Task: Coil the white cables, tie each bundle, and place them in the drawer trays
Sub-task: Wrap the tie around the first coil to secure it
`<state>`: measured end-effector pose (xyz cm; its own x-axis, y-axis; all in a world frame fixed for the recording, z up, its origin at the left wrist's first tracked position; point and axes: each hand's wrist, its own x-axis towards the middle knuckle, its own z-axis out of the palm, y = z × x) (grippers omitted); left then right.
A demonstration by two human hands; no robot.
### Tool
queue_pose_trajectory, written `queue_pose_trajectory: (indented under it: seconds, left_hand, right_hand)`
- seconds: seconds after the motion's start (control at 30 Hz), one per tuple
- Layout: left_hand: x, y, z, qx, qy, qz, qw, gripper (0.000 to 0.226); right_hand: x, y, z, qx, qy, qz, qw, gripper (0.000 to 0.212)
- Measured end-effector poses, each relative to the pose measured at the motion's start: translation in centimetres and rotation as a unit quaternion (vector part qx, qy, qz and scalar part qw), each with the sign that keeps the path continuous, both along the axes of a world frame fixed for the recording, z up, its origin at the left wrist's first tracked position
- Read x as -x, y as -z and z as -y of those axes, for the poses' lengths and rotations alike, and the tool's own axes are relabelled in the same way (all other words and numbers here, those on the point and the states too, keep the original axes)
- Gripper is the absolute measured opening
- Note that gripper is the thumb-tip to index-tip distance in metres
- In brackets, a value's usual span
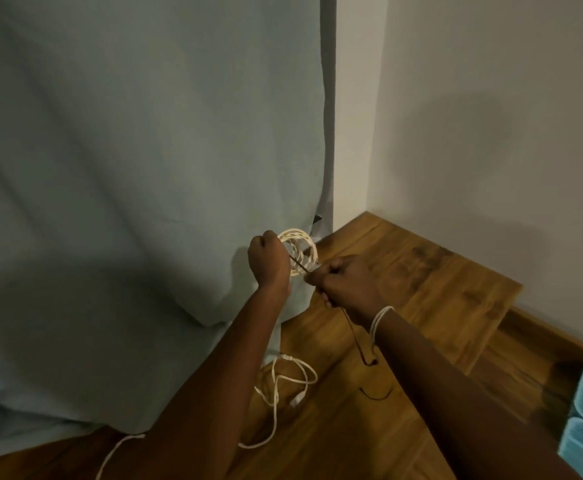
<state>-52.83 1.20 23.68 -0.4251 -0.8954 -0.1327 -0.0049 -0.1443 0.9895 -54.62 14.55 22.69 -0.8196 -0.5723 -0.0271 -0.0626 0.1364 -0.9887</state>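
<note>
Above wood floor (404, 292): left hand (268, 260) gripping white coil (300, 251), right hand (347, 285) pinching dark tie (354, 336) taut across it.

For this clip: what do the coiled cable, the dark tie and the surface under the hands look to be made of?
Coiled cable: white, smooth, probably plastic-sheathed; it keeps springy round loops.
Dark tie: thin, limp, dark reddish cord or coated wire; too fine to tell which.
Surface: wood or wood-look laminate, brown grain and plank seams, slight sheen.
</note>
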Motion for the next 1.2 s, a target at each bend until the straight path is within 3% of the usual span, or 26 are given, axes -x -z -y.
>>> queue_pose_trajectory:
  seconds: [0.13, 0.3, 0.5, 0.6, 0.73, 0.87, 1.0, 1.1, 1.2]
  left_hand:
    - [-0.2, -0.4, -0.5, 0.013, -0.008, -0.034, 0.999, 0.03]
    - [-0.7, -0.7, -1.4, 0.024, 0.002, -0.05, 0.998, 0.026]
    - [-1.1, -1.0, -1.6, 0.029, 0.046, -0.077, 0.996, 0.019]
    - [-1.0, -1.1, -1.2, 0.002, 0.061, -0.075, 0.995, 0.027]
    - [-0.9, -1.4, -0.9, -0.018, 0.065, -0.064, 0.996, 0.028]
    - [-1.3, -1.7, -0.6, 0.017, 0.045, -0.057, 0.997, 0.019]
    - [-1.5, -2.6, 0.3, 0.058, -0.002, -0.048, 0.997, 0.013]
    - [-2.1, -3.3, 1.6, 0.115, -0.03, -0.029, 0.993, 0.009]
    - [-2.5, -3.1, 2.6, 0.193, -0.002, 0.011, 0.981, 0.008]
  right_hand:
    - [-0.3, -1.7, 1.4, -0.008, 0.059, -0.001, 0.998, 0.015]
    - [-0.8, -3.1, 3.2, 0.068, 0.105, 0.046, 0.991, 0.012]
    - [-1.3, -2.1, 4.9, 0.076, 0.16, -0.069, 0.982, 0.019]
    - [-1.1, -1.9, 5.3, 0.082, 0.149, -0.11, 0.979, 0.018]
    - [-1.4, -1.7, 5.8, 0.103, 0.139, -0.07, 0.982, 0.022]
    - [-1.3, -2.1, 5.7, 0.095, 0.132, -0.021, 0.986, 0.016]
    - [-2.0, -3.3, 4.2, 0.108, 0.051, 0.03, 0.992, 0.006]
    - [-2.7, -4.7, 2.2, 0.124, -0.033, 0.04, 0.991, 0.016]
    - [-3.0, -7.5, 0.2, 0.214, -0.142, 0.07, 0.964, 0.019]
